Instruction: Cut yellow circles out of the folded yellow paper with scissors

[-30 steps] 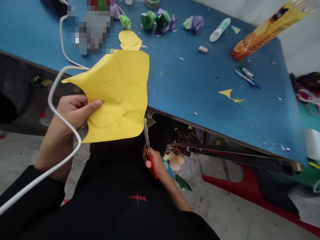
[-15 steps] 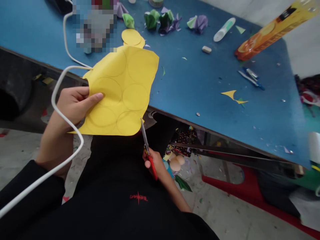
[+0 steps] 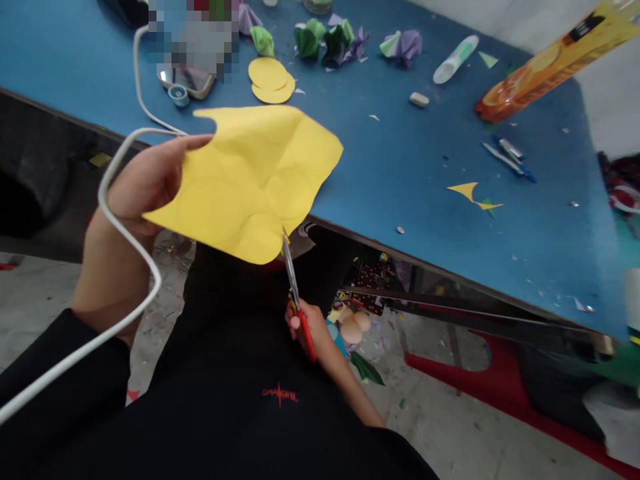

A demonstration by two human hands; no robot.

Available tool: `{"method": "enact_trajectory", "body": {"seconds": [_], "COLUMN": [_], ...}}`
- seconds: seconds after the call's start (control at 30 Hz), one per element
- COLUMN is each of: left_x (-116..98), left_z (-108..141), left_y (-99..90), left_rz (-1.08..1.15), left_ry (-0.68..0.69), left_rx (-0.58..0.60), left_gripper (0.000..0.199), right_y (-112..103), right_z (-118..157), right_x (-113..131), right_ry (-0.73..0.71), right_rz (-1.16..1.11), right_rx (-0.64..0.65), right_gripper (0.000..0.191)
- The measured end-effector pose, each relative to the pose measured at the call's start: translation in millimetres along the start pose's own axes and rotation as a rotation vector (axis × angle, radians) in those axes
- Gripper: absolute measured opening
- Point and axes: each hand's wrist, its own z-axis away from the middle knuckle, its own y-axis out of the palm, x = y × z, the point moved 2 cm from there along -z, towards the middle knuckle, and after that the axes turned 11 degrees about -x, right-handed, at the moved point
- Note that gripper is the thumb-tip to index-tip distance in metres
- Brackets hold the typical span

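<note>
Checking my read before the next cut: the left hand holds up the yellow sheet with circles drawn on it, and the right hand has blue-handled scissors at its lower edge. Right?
Not quite: the scissors have red handles, not blue, as the head view shows. The rest stands: the left hand holds up the yellow sheet with faint circles drawn on it, and the right hand has the blades at its lower edge.

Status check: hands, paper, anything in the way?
Left hand grips yellow sheet. Right hand grips scissors, tips at sheet's lower edge. White cable crosses left wrist.
</note>
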Motion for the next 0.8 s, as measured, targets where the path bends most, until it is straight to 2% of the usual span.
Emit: {"method": "enact_trajectory", "body": {"seconds": [0.07, 0.1, 0.17, 0.2, 0.23, 0.27, 0.33, 0.4, 0.47, 0.6, 0.7, 0.8], "left_x": [4.8, 10.4, 29.3, 42.4, 56.6, 70.4, 91.4, 100.8, 99.1, 82.3, 73.0, 69.1], "left_z": [2.6, 8.1, 27.6, 41.4, 56.9, 72.8, 102.2, 122.2, 129.4, 119.3, 110.4, 108.4], "left_y": [12.0, 19.0, 33.1, 39.6, 47.1, 54.9, 69.1, 76.9, 80.2, 85.7, 88.6, 89.0], "left_rz": [0.216, 0.318, 0.461, 0.503, 0.519, 0.510, 0.488, 0.446, 0.426, 0.382, 0.348, 0.291], "left_ry": [-0.049, -0.036, 0.056, 0.094, 0.103, 0.085, 0.052, 0.005, -0.035, -0.088, -0.031, 0.095], "left_rx": [0.109, 0.113, -0.019, -0.139, -0.196, -0.188, -0.016, 0.103, 0.117, 0.054, -0.037, -0.081], "left_gripper": [0.047, 0.044, 0.035, 0.032, 0.030, 0.031, 0.038, 0.042, 0.039, 0.036, 0.034, 0.027], "right_y": [3.6, 5.4, 8.6, 10.0, 11.3, 12.4, 14.1, 14.9, 14.7, 13.5, 11.8, 9.9], "right_z": [1.2, 1.7, 2.5, 2.8, 3.3, 3.7, 4.8, 5.9, 6.5, 6.2, 5.0, 2.8], "right_x": [-2.4, -2.7, -1.9, -0.9, 0.1, 1.2, 3.1, 4.4, 5.1, 5.2, 4.5, 3.0], "right_ry": [0.015, 0.018, 0.021, 0.018, 0.015, 0.012, 0.007, 0.006, 0.002, -0.012, -0.040, -0.057], "right_rz": [-0.061, -0.090, -0.145, -0.163, -0.175, -0.181, -0.170, -0.136, -0.102, -0.056, -0.020, -0.025], "right_rx": [-0.013, -0.015, -0.027, -0.034, -0.041, -0.051, -0.055, -0.059, -0.068, -0.067, -0.065, -0.051], "right_gripper": [0.065, 0.068, 0.070, 0.071, 0.071, 0.072, 0.073, 0.073, 0.073, 0.074, 0.078, 0.083]}}
